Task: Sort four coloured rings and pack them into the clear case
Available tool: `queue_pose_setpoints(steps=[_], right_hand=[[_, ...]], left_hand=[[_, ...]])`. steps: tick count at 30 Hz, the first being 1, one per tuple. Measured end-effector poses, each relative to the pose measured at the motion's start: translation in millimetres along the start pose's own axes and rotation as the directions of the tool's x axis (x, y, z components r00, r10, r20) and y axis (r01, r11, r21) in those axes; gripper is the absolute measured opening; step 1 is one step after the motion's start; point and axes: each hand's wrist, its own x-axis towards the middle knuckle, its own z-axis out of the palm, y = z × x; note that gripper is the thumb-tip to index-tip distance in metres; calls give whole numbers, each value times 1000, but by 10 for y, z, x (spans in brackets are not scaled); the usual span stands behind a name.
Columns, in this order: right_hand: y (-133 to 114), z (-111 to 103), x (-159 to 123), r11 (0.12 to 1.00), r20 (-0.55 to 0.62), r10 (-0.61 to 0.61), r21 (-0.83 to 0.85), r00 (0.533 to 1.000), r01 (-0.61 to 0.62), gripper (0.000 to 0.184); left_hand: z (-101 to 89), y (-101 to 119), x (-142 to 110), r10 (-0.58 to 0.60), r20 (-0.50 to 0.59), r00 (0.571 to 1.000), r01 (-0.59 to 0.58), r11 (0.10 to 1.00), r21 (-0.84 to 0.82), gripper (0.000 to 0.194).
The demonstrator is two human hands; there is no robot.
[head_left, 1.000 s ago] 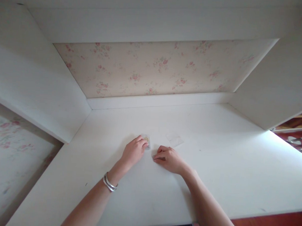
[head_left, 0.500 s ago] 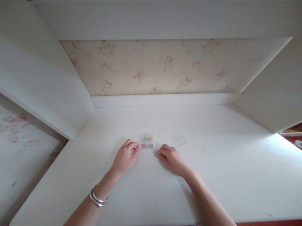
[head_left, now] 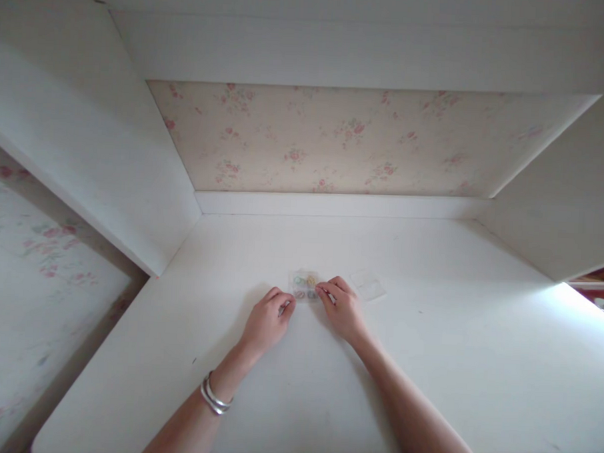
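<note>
A small clear compartment box [head_left: 306, 300] lies flat on the white desk, with green, yellow, pinkish and grey ring-like pieces in its sections. My left hand [head_left: 268, 322] is closed in a pinch at the box's near left corner, and a silver bangle circles that wrist. Over the right side of the box, my right hand [head_left: 343, 312] has thumb and forefinger pressed together. Whatever is between those fingertips is too small to make out. Beyond the right hand lies a flat, clear plastic piece [head_left: 369, 287], apart from the box.
The white desk [head_left: 294, 400] is bounded by a left side panel [head_left: 134, 179], a right side panel [head_left: 558, 204] and a low back ledge [head_left: 343, 207]. Floral wallpaper [head_left: 356, 142] shows behind. A dark edge runs below the desk's front.
My right hand has moved from the desk beside the box onto its right side. The left hand first drew back off the box, uncovering it, and now pinches at its near left corner.
</note>
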Motion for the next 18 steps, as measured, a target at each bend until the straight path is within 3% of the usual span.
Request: queue_pose_setpoints(steps=[5,9,13,18], right_hand=[[142,-184,-50,989,-163,104,-87,981,-120,28],[350,-371,-83,917,-231,130,-341,964,-205,30],[462,-468,-112,773,-213,252,-543,944,-328,50],[504,-479,-122,747,-141,324,-568,935,-345,48]], left_hand=[[6,-23,-4,-8,-1,1000,8,1000,-7,21],[25,-55,-6,-7,-22,1000,7,1000,8,20],[41,-88,-1,2,-69,998,-1,1000,23,19],[65,-138,13,-12,-107,994,15,1000,21,19]])
